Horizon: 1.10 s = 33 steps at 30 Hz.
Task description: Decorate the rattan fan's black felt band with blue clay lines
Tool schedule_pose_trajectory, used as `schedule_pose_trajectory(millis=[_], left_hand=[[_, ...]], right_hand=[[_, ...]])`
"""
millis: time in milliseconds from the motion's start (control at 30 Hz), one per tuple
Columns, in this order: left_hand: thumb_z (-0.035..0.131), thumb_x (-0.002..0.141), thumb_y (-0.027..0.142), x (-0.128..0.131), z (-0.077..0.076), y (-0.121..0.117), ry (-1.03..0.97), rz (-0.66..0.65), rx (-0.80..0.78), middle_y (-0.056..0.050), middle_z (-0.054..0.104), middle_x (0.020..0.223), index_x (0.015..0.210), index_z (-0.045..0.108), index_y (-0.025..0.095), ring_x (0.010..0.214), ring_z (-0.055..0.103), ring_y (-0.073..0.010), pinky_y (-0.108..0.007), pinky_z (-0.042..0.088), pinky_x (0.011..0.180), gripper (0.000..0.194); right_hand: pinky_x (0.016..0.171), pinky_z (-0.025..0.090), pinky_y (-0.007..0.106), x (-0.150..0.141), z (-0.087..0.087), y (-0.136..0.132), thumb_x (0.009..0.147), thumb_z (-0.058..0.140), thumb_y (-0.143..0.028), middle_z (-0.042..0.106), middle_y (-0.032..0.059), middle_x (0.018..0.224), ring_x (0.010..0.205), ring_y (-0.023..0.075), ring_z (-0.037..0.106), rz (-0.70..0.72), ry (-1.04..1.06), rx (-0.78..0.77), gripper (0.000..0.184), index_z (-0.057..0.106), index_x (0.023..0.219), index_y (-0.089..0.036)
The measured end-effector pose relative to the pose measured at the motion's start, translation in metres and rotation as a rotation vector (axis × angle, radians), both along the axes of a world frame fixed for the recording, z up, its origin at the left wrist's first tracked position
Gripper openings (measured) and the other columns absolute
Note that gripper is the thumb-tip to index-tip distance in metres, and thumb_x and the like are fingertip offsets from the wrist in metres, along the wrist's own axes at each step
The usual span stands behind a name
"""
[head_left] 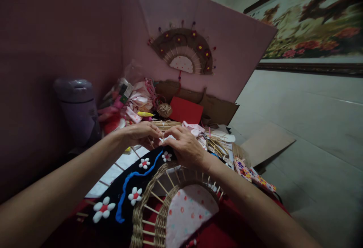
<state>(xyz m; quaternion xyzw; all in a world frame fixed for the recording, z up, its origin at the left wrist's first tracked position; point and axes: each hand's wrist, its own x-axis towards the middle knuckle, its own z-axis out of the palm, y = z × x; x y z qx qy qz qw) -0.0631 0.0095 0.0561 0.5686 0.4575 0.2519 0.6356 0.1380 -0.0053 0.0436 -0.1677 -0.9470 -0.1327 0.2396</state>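
A handmade fan lies tilted before me, with a black cloth band, white flowers with red centres, a wavy blue line, woven cord rings, wooden ribs and a spotted pale half-round. At its upper edge, my left hand is closed in a pinch close to the fingertips of my right hand. My right hand is also closed, its lower side over the black band by a flower. What the fingertips hold is too small and partly hidden to name. Thin sticks poke out along the fan's left edge.
Behind my hands are a ball of twine, a red sheet, a yellow tube and bundled sticks. A lilac container stands left. Scissors and patterned cloth lie right. A similar fan hangs on the pink board.
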Motion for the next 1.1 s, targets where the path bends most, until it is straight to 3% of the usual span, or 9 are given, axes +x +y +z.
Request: schedule_pose_trajectory(millis=[200,600,767,933,1100], left_hand=[[0.07,0.063,0.028,0.001,0.001,-0.001,0.027,0.011,0.023,-0.003,0.064,0.056,0.065,0.065,0.011,0.051,0.059,-0.0133,-0.025,0.047,0.05,0.018],[0.073,0.062,0.03,-0.001,0.0,-0.001,0.011,-0.005,0.026,-0.004,0.067,0.062,0.068,0.065,0.011,0.052,0.061,-0.0134,-0.024,0.048,0.05,0.021],[0.072,0.063,0.031,0.0,0.001,-0.002,0.029,-0.003,0.032,-0.004,0.067,0.064,0.072,0.065,0.011,0.053,0.06,-0.0131,-0.025,0.049,0.052,0.023],[0.073,0.061,0.031,0.0,0.002,-0.003,0.038,0.01,0.036,-0.004,0.066,0.062,0.071,0.065,0.011,0.052,0.06,-0.0131,-0.025,0.049,0.051,0.024],[0.073,0.061,0.031,0.0,0.001,-0.003,0.021,0.021,0.037,-0.001,0.063,0.055,0.069,0.063,0.012,0.049,0.059,-0.0124,-0.023,0.047,0.048,0.023]], right_hand=[[0.087,0.037,0.04,0.002,-0.001,-0.002,0.083,0.057,-0.025,0.057,0.0103,0.11,0.1,0.023,0.047,-0.006,0.002,0.021,0.016,0.06,0.096,-0.017],[0.083,0.037,0.039,0.012,-0.006,-0.006,0.085,0.055,-0.023,0.06,0.0081,0.111,0.101,0.0241,0.048,-0.011,-0.021,0.249,0.018,0.061,0.102,-0.019],[0.082,0.039,0.04,0.017,-0.007,-0.011,0.084,0.05,-0.017,0.063,0.0097,0.1,0.093,0.0238,0.052,-0.022,0.096,0.142,0.018,0.06,0.099,-0.016],[0.08,0.042,0.037,0.016,-0.008,-0.023,0.081,0.044,-0.009,0.063,0.0102,0.099,0.093,0.0218,0.054,0.015,0.215,-0.039,0.031,0.053,0.11,-0.014],[0.08,0.044,0.038,0.01,-0.013,-0.028,0.075,0.052,-0.014,0.062,0.0111,0.099,0.094,0.0229,0.054,0.051,0.228,-0.071,0.042,0.05,0.118,-0.014]])
